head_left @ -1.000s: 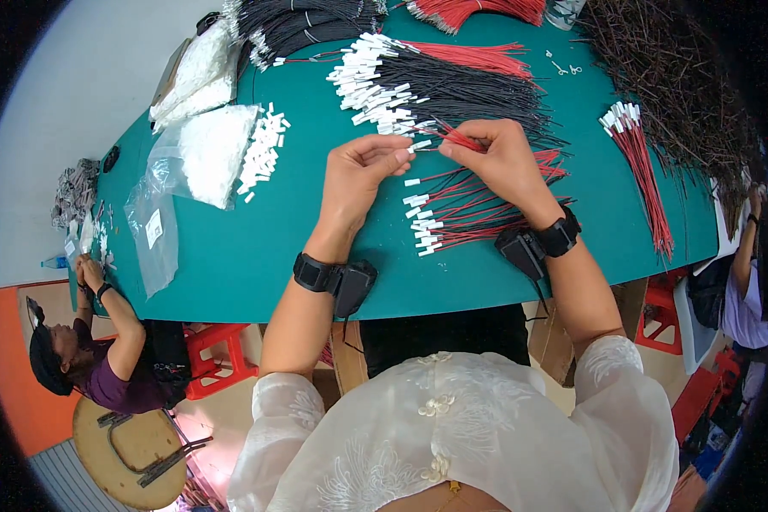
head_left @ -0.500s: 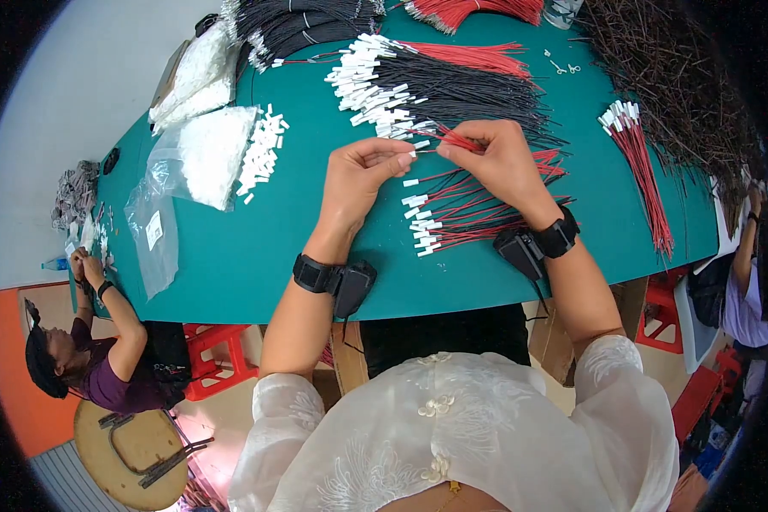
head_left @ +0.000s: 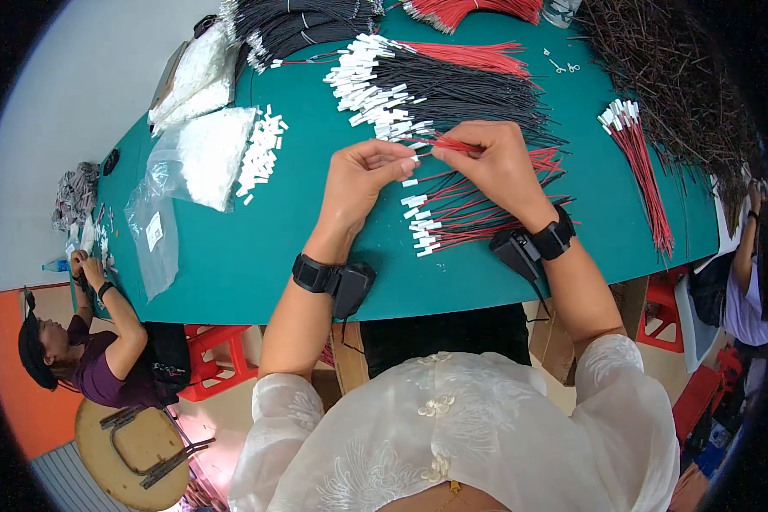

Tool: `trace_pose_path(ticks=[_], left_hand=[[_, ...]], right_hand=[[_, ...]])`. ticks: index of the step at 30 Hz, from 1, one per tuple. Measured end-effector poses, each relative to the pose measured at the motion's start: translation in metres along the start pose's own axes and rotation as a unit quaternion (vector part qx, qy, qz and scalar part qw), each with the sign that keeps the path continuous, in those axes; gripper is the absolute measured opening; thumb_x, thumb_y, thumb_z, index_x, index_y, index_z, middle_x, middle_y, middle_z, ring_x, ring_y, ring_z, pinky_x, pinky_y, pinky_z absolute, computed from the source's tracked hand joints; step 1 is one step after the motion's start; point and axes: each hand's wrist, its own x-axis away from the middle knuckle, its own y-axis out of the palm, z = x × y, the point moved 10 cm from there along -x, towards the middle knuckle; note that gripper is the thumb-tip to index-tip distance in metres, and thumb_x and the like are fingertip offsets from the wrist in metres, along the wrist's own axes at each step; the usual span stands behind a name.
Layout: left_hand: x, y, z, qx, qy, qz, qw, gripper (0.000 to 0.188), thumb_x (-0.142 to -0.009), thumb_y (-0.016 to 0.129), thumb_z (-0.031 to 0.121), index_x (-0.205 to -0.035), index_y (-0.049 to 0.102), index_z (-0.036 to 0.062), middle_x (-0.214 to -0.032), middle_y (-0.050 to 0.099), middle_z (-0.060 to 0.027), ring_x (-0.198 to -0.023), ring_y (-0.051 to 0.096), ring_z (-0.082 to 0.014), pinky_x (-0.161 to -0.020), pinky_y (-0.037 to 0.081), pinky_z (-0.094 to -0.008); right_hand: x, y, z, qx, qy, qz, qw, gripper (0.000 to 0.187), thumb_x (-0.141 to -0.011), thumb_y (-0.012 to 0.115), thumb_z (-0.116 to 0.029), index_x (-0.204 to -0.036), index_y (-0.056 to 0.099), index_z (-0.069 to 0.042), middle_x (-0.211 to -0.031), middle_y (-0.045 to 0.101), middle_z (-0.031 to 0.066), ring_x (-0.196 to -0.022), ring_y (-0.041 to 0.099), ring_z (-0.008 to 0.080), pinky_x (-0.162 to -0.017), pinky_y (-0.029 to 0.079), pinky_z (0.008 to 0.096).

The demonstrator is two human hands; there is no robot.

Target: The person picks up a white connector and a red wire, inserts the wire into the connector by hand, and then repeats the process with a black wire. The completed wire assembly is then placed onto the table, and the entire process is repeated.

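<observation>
Wires (head_left: 454, 143) sit pinched in right-hand fingers (head_left: 471, 130), near the white connector (head_left: 416, 159) pinched by left-hand fingers (head_left: 391, 150).

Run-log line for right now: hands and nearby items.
left hand: pinching white connector; right hand: gripping red wires; nearer body: connector-tipped wires; left side: loose white housings

The left fingers (head_left: 386, 149) pinch 1 small white plastic connector (head_left: 415, 160); the right fingers (head_left: 454, 160) hold thin red wires (head_left: 454, 144). On the smooth green worktop (head_left: 239, 264), white-ended red-and-black wires (head_left: 465, 213) lie nearside of the fingers, white-ended black wires (head_left: 469, 85) beyond them, loose white connectors (head_left: 263, 147) well to their left.
</observation>
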Motion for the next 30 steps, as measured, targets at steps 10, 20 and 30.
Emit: trace_pose_path(ticks=[10,20,30], left_hand=[[0.0005,0.0000,0.0003,-0.016,0.010,0.013,1.000,0.015,-0.083,0.075,0.000,-0.097,0.071,-0.0031,-0.085,0.072,-0.0083,-0.074,0.065,-0.0099,-0.069,0.052,-0.0221],[-0.0005,0.0005,-0.0039,0.004,0.002,0.010,1.000,0.015,-0.084,0.074,0.003,-0.097,0.071,-0.0026,-0.085,0.072,-0.0085,-0.074,0.064,-0.0102,-0.071,0.052,-0.0226],[0.0003,0.0025,-0.0049,0.016,-0.002,0.009,1.000,0.015,-0.085,0.073,0.002,-0.098,0.070,-0.0037,-0.087,0.072,-0.0099,-0.075,0.065,-0.0111,-0.072,0.053,-0.0232]], right_hand=[[0.0015,0.0093,0.0121,0.008,0.043,-0.039,0.998,0.019,-0.079,0.077,-0.011,-0.086,0.070,0.005,-0.066,0.064,0.0099,-0.056,0.051,0.0098,-0.052,0.040,0.0274],[0.0014,0.0090,0.0063,0.010,0.022,-0.008,1.000,0.019,-0.079,0.076,-0.011,-0.085,0.069,0.005,-0.064,0.061,0.0100,-0.055,0.048,0.0096,-0.051,0.038,0.0281],[0.0038,0.0103,0.0090,0.001,0.036,-0.005,0.999,0.018,-0.079,0.076,-0.011,-0.085,0.070,0.004,-0.062,0.059,0.0103,-0.053,0.046,0.0101,-0.050,0.037,0.0292]])
